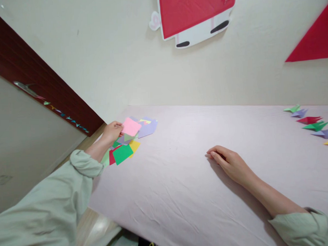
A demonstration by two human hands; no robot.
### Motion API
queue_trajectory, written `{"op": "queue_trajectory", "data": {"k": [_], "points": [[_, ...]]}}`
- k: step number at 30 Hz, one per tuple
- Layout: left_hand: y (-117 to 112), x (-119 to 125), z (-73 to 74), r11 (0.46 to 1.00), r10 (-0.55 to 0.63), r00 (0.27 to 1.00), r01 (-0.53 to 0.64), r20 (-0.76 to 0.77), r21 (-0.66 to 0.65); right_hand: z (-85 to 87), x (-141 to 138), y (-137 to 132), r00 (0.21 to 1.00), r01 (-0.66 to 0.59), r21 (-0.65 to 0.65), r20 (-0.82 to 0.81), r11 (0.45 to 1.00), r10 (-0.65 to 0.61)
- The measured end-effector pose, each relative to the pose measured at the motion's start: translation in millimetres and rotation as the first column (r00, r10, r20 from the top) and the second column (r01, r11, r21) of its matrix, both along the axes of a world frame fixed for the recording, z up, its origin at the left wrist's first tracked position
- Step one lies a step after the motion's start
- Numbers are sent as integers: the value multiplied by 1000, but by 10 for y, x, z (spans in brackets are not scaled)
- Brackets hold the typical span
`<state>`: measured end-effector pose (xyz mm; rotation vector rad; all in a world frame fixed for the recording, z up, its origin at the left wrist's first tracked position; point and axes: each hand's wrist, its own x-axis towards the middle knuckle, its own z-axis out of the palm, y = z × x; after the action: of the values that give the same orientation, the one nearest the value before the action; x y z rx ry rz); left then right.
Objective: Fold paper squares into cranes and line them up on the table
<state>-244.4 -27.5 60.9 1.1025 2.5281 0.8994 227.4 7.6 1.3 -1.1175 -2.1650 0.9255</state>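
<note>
At the table's left end my left hand (112, 132) pinches the edge of a pink square of paper (131, 127) and holds it over a loose spread of coloured sheets. In that spread lie a green square (122, 154), a yellow sheet (135, 147), a purple sheet (148, 128) and a red one (111, 158), partly overlapping. My right hand (227, 160) rests on the cloth near the middle, fingers curled together with nothing visible in them.
Several folded paper cranes, among them a red one (309, 120) and a green one (315, 126), stand in a row along the right of the cloth-covered table (177, 187). Behind it rises a wall with a red cartoon cutout (197, 10). A dark red door (43, 69) is at left.
</note>
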Motion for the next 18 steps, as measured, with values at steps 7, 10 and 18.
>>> {"op": "queue_trajectory", "data": {"k": [7,10,18], "points": [[19,229,-300,949,-280,949,250,-148,-191,-34,6,13,1000,-13,-23,-6,1000,13],[31,227,-287,934,-323,925,278,-199,-224,-26,-1,11,1000,-5,-32,0,999,5],[175,161,-252,894,-363,919,295,-157,-338,76,-24,6,1000,9,10,-17,1000,-9]]}}
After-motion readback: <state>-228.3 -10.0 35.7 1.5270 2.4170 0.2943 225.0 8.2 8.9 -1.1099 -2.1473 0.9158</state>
